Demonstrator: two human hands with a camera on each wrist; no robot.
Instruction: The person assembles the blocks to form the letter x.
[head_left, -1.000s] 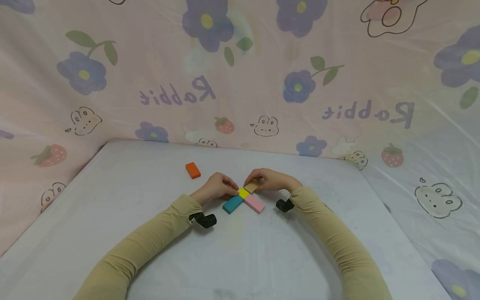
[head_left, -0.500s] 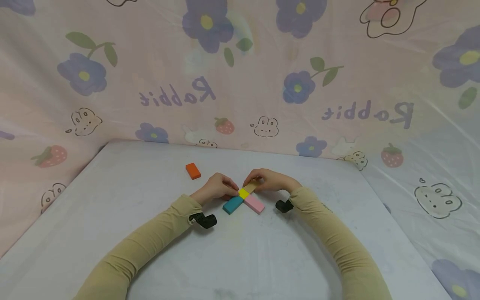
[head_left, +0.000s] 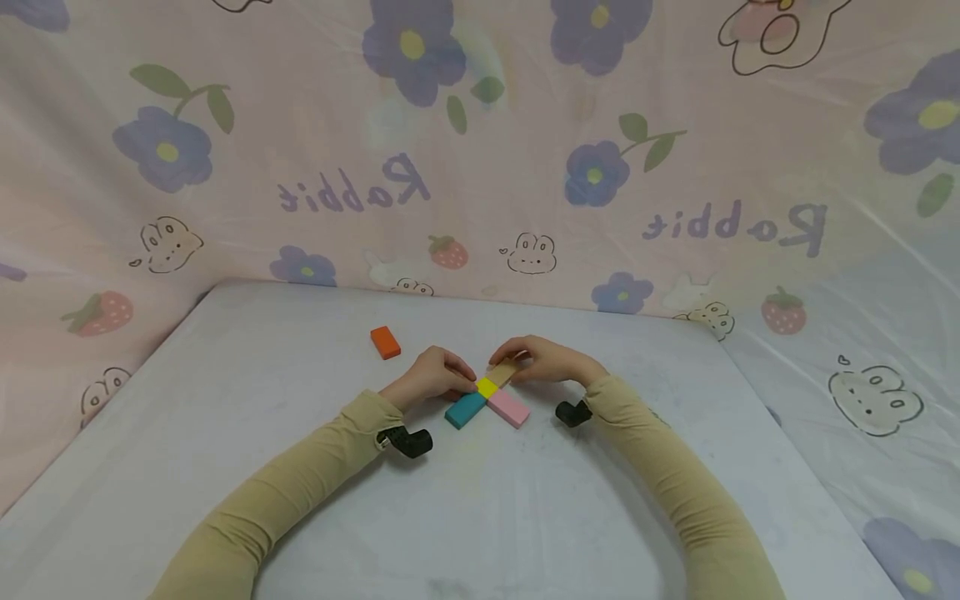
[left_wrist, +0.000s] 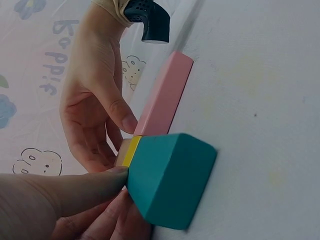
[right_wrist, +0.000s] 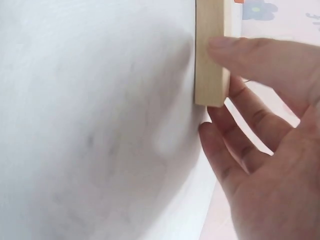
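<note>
Compared with a half second earlier, change is slight. At far left, the orange block [head_left: 386, 342] lies apart on the table, unmoved. The left hand [head_left: 431, 375] and the teal block [head_left: 466, 410], yellow piece [head_left: 487, 387] and pink block [head_left: 509, 408] hold position. The right hand [head_left: 551, 360], with its wrist camera [head_left: 573, 413], has shifted marginally rightward. The wooden block [right_wrist: 206, 75] remains beyond the yellow piece, opposite the teal block; in the inspector's judgement, this is fine adjustment of its placement.

Pose, left to right: the left hand reaches in with its thumb straight, touching where yellow meets teal; its other fingers are partly hidden, so whether they grip anything cannot be told. The right hand arches in from the opposite side, pinching the wooden block between thumb and fingers, the lower fingers loosely bent beside its end.
</note>
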